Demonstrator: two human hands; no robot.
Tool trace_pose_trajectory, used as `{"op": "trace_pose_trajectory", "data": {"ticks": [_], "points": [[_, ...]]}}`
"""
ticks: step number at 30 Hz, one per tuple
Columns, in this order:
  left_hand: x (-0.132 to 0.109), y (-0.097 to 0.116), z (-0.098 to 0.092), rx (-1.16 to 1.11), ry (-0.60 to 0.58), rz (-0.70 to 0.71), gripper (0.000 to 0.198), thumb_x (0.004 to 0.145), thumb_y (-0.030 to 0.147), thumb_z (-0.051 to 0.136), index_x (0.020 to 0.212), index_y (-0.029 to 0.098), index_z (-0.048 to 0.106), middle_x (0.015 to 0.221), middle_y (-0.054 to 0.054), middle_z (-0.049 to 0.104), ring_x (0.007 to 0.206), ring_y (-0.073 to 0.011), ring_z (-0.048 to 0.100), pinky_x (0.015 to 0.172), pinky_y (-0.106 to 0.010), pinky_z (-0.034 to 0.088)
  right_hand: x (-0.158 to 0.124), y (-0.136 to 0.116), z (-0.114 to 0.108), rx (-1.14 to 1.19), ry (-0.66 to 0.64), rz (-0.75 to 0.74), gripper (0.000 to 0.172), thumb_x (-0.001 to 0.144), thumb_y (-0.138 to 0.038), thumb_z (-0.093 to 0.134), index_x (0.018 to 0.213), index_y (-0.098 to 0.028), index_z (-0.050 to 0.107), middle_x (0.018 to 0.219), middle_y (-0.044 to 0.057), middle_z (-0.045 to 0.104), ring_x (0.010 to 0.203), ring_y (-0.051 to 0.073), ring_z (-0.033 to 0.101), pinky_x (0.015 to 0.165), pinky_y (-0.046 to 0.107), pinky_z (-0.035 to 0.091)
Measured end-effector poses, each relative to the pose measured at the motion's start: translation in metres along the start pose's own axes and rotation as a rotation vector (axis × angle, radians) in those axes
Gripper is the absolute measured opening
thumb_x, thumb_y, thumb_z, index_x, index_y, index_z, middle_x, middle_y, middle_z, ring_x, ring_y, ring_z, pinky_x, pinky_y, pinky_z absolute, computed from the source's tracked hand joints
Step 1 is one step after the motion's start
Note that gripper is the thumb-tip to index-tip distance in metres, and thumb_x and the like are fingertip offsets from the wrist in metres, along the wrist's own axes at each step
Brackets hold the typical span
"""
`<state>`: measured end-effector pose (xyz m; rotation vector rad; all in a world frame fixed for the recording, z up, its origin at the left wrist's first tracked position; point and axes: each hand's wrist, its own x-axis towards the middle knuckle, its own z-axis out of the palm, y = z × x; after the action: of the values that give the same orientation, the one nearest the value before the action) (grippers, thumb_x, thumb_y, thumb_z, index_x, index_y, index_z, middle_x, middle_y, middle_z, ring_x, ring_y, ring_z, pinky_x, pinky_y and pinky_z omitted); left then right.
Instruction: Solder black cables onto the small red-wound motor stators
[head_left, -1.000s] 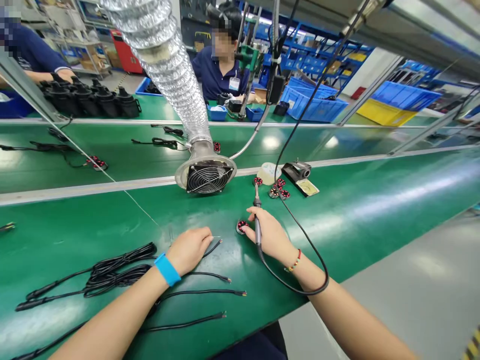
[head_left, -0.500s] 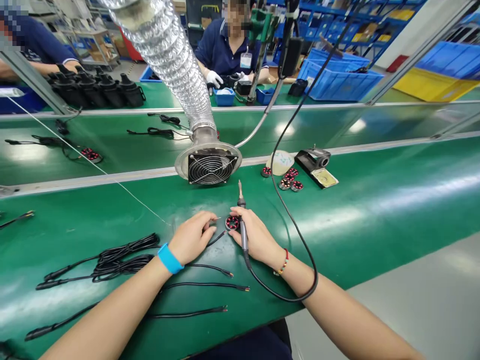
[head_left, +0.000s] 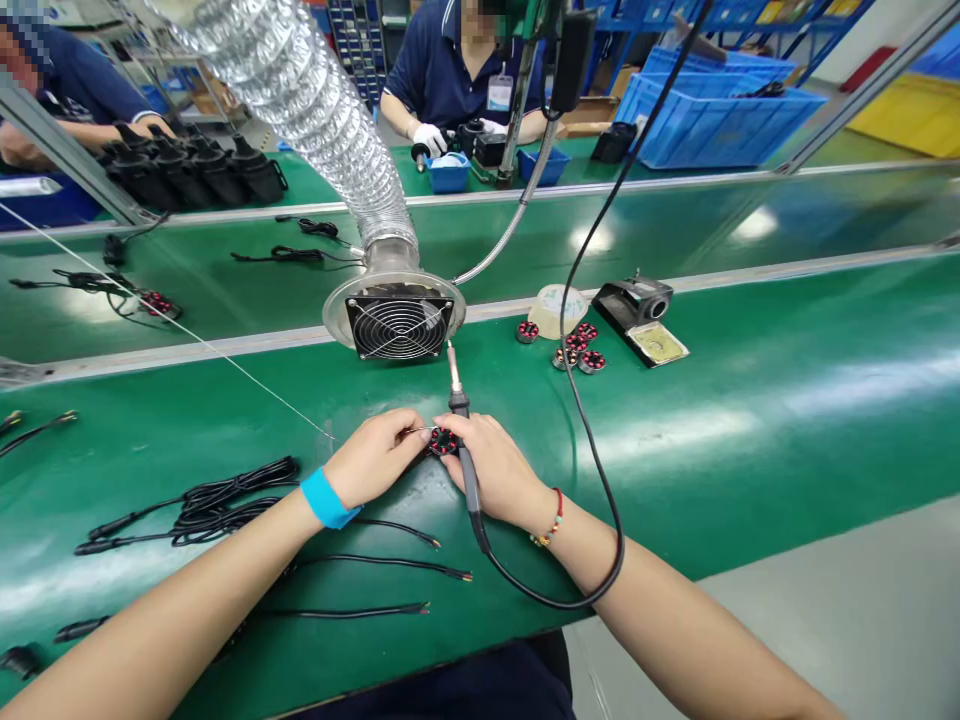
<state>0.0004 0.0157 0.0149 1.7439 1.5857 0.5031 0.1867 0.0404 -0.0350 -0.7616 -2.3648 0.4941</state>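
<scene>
My right hand is closed around the grip of a soldering iron, its tip pointing up and away. Thumb and fingers of the same hand also hold a small round motor stator with red and black windings. My left hand is pinched on a thin solder wire, whose end reaches the stator's edge. The wire trails to the upper left. Whether a cable is also inside the left fingers cannot be seen. Black cables with bared ends lie below my hands.
A fume extractor fan hangs on a foil duct just beyond the iron's tip. Several stators and an iron stand sit at the back right. The iron's cord loops over my right forearm. A gloved co-worker sits opposite.
My left hand has closed in on the stator, bringing the solder wire to its edge. The cable end seen beside the left fingers no longer shows. The view has shifted slightly.
</scene>
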Motion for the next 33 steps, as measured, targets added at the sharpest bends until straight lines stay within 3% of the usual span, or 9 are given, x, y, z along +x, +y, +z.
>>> {"op": "trace_pose_trajectory", "data": {"ticks": [8,12,16,19,22,27,30,33], "points": [[0.003,0.002,0.003,-0.313,-0.097,-0.110,0.029,0.075,0.045,0.052,0.067,0.017,0.053,0.064,0.002,0.050,0.061,-0.0110,0.041,0.059,-0.025,0.035,0.001,0.002,-0.005,-0.009,0.077,0.024,0.038,0.087,-0.016,0.049,0.125,-0.017,0.044,0.101,0.011,0.065,0.090,0.024,0.061,0.079,0.041,0.051],[0.001,0.000,0.007,-0.552,-0.123,-0.242,0.029,0.070,0.046,0.059,0.071,0.018,0.052,0.056,0.006,0.041,0.048,-0.0067,0.028,0.047,-0.022,0.022,0.001,0.002,-0.003,0.036,0.083,0.026,0.040,0.086,-0.016,0.052,0.124,-0.018,0.043,0.106,0.011,0.066,0.095,0.024,0.063,0.082,0.042,0.052],[-0.001,-0.005,0.010,-0.743,0.004,-0.306,0.033,0.069,0.048,0.061,0.077,0.018,0.051,0.057,0.008,0.038,0.042,-0.0041,0.019,0.042,-0.022,0.013,0.001,0.003,0.001,0.086,0.107,0.029,0.043,0.085,-0.016,0.055,0.125,-0.021,0.041,0.111,0.009,0.066,0.102,0.022,0.064,0.087,0.042,0.053],[-0.002,-0.005,0.009,-0.714,0.078,-0.245,0.030,0.068,0.043,0.064,0.081,0.018,0.053,0.063,0.006,0.046,0.049,-0.0059,0.034,0.046,-0.021,0.026,0.001,0.002,0.002,0.119,0.096,0.027,0.044,0.084,-0.016,0.058,0.125,-0.020,0.041,0.114,0.011,0.066,0.105,0.022,0.065,0.089,0.041,0.053],[-0.002,-0.004,0.008,-0.631,0.058,-0.164,0.025,0.066,0.038,0.065,0.077,0.017,0.055,0.069,0.003,0.053,0.065,-0.0105,0.048,0.062,-0.024,0.041,0.000,0.000,0.002,0.137,0.098,0.006,0.045,0.084,-0.017,0.058,0.125,-0.021,0.041,0.114,0.010,0.066,0.105,0.022,0.065,0.089,0.041,0.054],[-0.003,-0.006,0.007,-0.499,0.039,-0.157,0.025,0.071,0.041,0.057,0.064,0.017,0.052,0.062,0.003,0.048,0.061,-0.0106,0.042,0.059,-0.024,0.037,0.000,-0.002,0.002,0.147,0.062,-0.017,0.043,0.084,-0.016,0.057,0.125,-0.020,0.041,0.109,0.010,0.067,0.101,0.022,0.066,0.088,0.043,0.054],[-0.004,-0.008,0.006,-0.497,0.145,-0.141,0.023,0.075,0.038,0.055,0.065,0.018,0.051,0.060,0.004,0.045,0.058,-0.0101,0.040,0.056,-0.024,0.036,0.000,-0.002,0.002,0.105,0.037,0.006,0.042,0.085,-0.017,0.057,0.124,-0.021,0.042,0.107,0.010,0.067,0.098,0.024,0.065,0.085,0.044,0.054],[-0.009,-0.008,0.005,-0.377,0.243,-0.037,0.017,0.080,0.033,0.055,0.074,0.018,0.055,0.065,0.004,0.047,0.059,-0.0106,0.043,0.057,-0.023,0.038,-0.001,-0.001,0.002,0.077,0.039,0.020,0.043,0.085,-0.019,0.058,0.125,-0.021,0.042,0.107,0.010,0.067,0.097,0.024,0.065,0.084,0.044,0.053]]}}
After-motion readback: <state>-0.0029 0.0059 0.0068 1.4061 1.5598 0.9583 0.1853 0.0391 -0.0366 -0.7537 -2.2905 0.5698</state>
